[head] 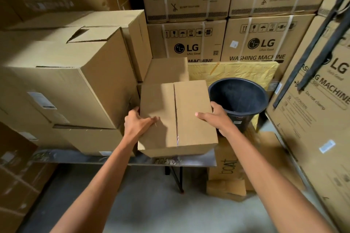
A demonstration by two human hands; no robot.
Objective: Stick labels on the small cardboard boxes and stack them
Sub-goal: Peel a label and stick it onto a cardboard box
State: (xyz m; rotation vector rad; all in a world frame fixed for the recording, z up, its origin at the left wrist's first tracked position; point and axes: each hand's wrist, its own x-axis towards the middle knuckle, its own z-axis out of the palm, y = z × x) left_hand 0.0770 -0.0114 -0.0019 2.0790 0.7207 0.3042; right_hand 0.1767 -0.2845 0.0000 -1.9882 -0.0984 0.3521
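Small cardboard box [177,117], taped seam up, sits at the table [121,160] front edge just left of the black bucket [239,100], left hand [139,122] gripping its left side, thumb over the top, right hand [216,117] gripping its right edge, thumb on top.

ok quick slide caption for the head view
Both hands, left hand and right hand, grip a small cardboard box on a table beside a black bucket.
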